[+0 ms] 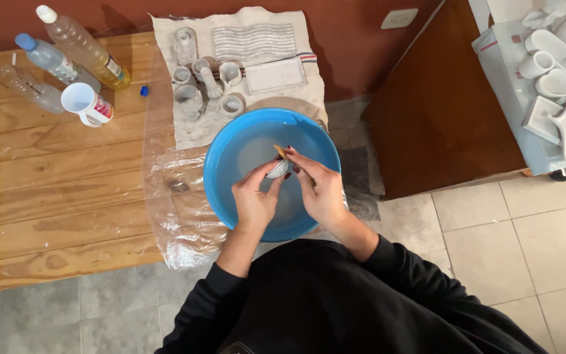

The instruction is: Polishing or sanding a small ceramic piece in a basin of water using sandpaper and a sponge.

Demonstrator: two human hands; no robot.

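Note:
Over a blue basin point(227, 154) of water, both my hands meet. My left hand point(253, 200) grips a small white ceramic cup point(276, 170) from below. My right hand point(319, 190) pinches a small tan sponge piece point(280, 152) against the cup's rim. The basin rests on clear plastic sheeting point(171, 196) at the edge of a wooden table point(47, 183).
Behind the basin a cloth point(191, 128) carries several pale unglazed ceramic cups and trays. At the table's far left stand three plastic bottles point(67, 56) and a white mug point(85, 103). A brown cabinet point(447, 111) and a shelf of white ceramic pieces point(551, 78) are at right. Tiled floor lies below.

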